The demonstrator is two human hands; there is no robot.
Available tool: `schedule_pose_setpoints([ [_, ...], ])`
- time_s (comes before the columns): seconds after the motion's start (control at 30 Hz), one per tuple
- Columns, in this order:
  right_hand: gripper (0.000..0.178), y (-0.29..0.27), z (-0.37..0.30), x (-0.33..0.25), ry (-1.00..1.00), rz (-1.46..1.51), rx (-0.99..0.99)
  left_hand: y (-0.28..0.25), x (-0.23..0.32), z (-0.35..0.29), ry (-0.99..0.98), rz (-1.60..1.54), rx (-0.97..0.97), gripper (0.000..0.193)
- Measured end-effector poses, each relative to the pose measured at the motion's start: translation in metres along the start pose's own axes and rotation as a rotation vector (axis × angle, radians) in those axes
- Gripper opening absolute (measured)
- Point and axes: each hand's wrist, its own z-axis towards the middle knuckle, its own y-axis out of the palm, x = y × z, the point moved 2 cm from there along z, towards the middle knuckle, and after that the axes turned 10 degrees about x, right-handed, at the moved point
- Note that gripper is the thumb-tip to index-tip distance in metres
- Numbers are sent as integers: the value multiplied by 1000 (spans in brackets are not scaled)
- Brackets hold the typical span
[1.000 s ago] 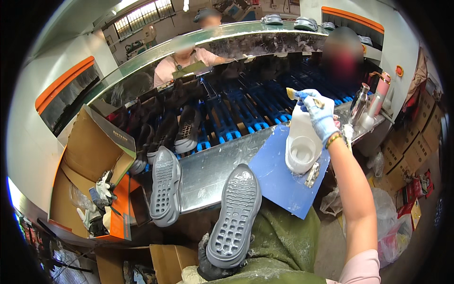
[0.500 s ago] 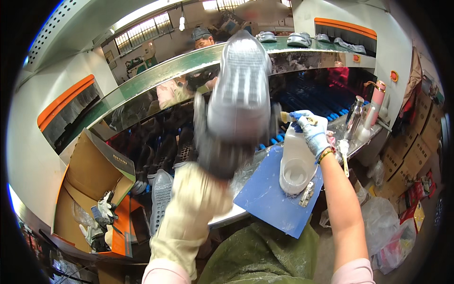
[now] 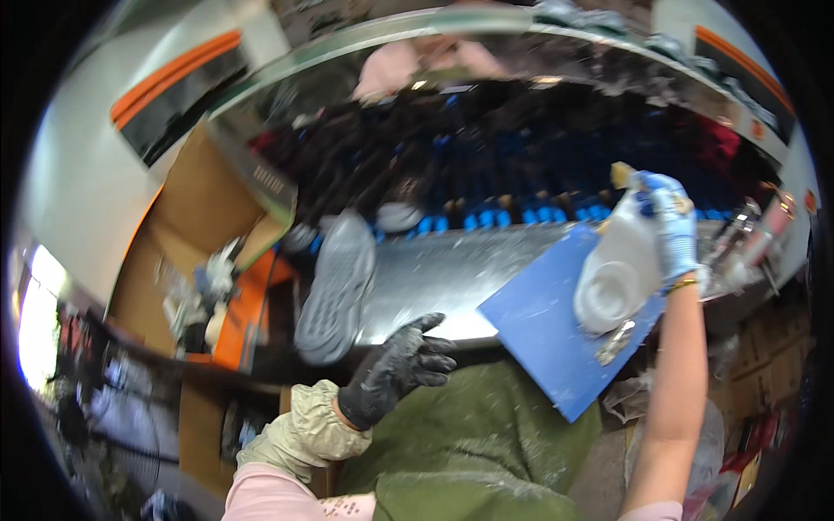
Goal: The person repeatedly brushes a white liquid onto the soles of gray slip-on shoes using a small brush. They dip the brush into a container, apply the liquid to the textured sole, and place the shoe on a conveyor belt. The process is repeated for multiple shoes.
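Note:
My left hand [image 3: 401,366], in a black glove with a cream sleeve cover, hovers over my lap with its fingers apart, holding nothing. To its left a grey shoe sole [image 3: 337,291] leans at the bench's front edge, its patterned face toward me. My right hand [image 3: 673,221], in a light blue glove, is closed around a brush [image 3: 622,176] whose yellowish tip sticks out to the left; the rest is hidden by the fingers. Just beneath it a white cut-open plastic bottle [image 3: 605,291] lies on a blue board [image 3: 547,321]. A small metal piece [image 3: 616,343] rests beside the bottle.
At left an open cardboard box [image 3: 195,187] holds gloves and plastic. Behind the metal bench [image 3: 434,260] runs a dark recess with blue-lit rollers. Metal and pink bottles [image 3: 769,230] stand at right. Grey soles line the far ledge. Clear bags and cartons lie lower right.
The grey shoe that my left hand held up has left it; that hand has come down to my lap and opened. My right hand still grips the brush. The view has tilted down.

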Motion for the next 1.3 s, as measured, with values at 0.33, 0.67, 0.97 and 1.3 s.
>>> schedule_pose_setpoints([
  [0.33, 23, -7, 12, 28, 111, 144, -60, -79, 80, -3, 458, 357, 67, 58],
  [0.67, 22, -8, 13, 27, 138, 63, -33, -65, 179, 238, 205, 1938, 634, 72],
  [0.97, 25, 4, 1, 2, 110, 8, 46, -117, 235, 309, 261, 1840, 794, 65],
  [1.3, 25, 12, 4, 11, 81, 3, -17, -153, 246, 307, 933, 1579, 782, 59],
])
